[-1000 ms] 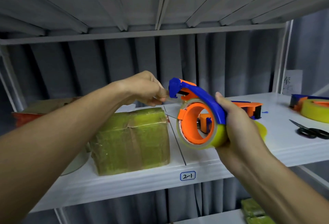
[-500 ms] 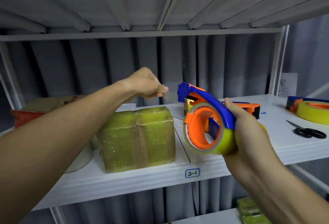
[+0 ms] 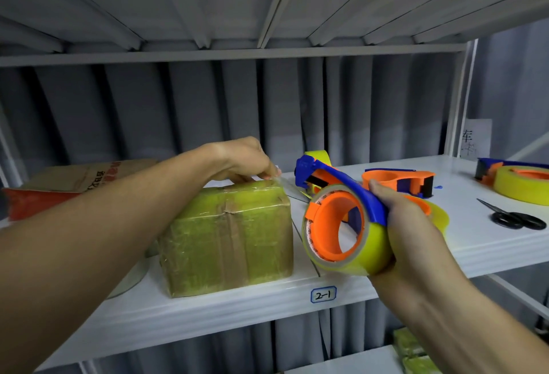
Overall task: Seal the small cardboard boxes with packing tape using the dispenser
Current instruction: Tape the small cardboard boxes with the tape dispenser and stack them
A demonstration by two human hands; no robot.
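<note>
Tape-wrapped cardboard box (image 3: 228, 240) on white shelf (image 3: 208, 311) near its front edge, left hand (image 3: 243, 163) pinching clear tape end (image 3: 285, 185) at box's top rear corner, right hand (image 3: 407, 231) gripping blue-orange tape dispenser (image 3: 338, 219) just right of box, scissors (image 3: 514, 216) and spare dispenser (image 3: 398, 180) on shelf further right.

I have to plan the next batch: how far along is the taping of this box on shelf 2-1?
Done: the box already looks wrapped in yellowish tape. In hand: the left hand pinches the tape end at its top back edge, while the right hand grips the dispenser. Left: lay this strip and cut it.
</note>
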